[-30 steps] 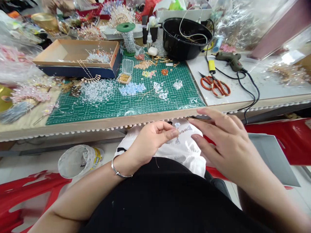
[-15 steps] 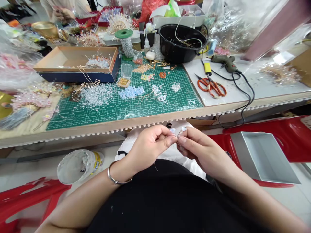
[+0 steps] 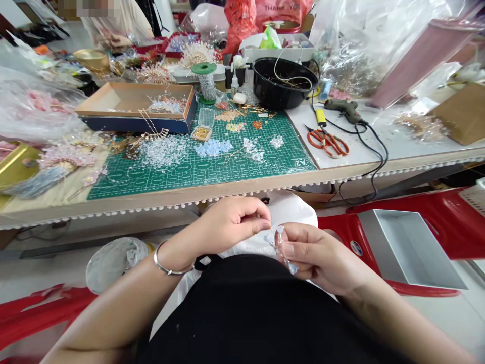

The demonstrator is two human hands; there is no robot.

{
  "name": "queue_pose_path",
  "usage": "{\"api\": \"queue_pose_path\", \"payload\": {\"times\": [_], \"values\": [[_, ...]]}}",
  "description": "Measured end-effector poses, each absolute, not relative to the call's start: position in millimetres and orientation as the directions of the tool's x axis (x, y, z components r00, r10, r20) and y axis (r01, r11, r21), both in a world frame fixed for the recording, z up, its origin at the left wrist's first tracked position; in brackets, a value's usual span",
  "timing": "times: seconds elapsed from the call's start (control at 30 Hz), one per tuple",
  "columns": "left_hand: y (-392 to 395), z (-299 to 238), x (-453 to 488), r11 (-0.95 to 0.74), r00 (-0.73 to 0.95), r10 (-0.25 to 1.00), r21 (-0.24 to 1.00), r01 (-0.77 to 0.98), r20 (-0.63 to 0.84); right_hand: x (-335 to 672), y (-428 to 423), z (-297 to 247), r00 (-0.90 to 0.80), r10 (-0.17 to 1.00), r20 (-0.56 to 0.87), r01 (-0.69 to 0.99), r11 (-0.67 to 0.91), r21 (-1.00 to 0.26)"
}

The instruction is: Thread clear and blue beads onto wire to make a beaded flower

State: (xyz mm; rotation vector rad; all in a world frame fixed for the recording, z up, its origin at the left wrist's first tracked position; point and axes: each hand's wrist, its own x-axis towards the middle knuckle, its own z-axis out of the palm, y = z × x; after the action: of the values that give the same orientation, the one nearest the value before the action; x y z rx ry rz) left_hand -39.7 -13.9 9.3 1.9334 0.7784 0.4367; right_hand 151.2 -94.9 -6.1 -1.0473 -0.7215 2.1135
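Note:
Over my lap, my right hand (image 3: 316,255) pinches a beaded strand (image 3: 279,246) with pale blue petals and clear beads. One end of the strand hangs below the fingertips, and petals stick out at the top. My left hand (image 3: 240,222), wearing a silver bangle on the wrist, is closed just left of the strand. Thumb and forefinger press together, and whatever lies between them is too small to make out. Beyond both hands, a green cutting mat (image 3: 166,179) carries pale blue petals (image 3: 213,147), a heap of clear beads (image 3: 161,151) and a small box of gold beads (image 3: 201,133).
Red-handled pliers (image 3: 328,143) and a glue gun (image 3: 344,108) with a trailing cord lie on the right. A cardboard box (image 3: 132,121), beaded wire spool (image 3: 206,83) and black basin (image 3: 278,96) stand behind. Below the table are a bucket (image 3: 113,263) and grey box (image 3: 417,247). Another person sits at the far left.
My hands have drawn apart, the left moving left and the right slightly lower. More of the beaded strand shows in my right hand. The view has tilted up a little.

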Motion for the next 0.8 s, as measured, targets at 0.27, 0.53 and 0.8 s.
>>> {"api": "queue_pose_path", "payload": {"times": [0.27, 0.53, 0.8], "values": [[-46, 52, -52, -0.8, 0.803, 0.514, 0.505, 0.324, 0.3, 119, -106, -4, -0.175, 0.931, -0.321, -0.328, -0.362, -0.873], [-66, 25, -74, -0.633, 0.738, 0.661, 0.629, 0.452, 0.134, 115, -122, 21, -0.144, 0.964, -0.223, -0.493, -0.265, -0.828], [-77, 35, -88, -0.5, 0.724, 0.684, 0.781, 0.376, 0.09, 96, -121, 15, -0.122, 0.982, -0.145, -0.213, -0.169, -0.962]]}}
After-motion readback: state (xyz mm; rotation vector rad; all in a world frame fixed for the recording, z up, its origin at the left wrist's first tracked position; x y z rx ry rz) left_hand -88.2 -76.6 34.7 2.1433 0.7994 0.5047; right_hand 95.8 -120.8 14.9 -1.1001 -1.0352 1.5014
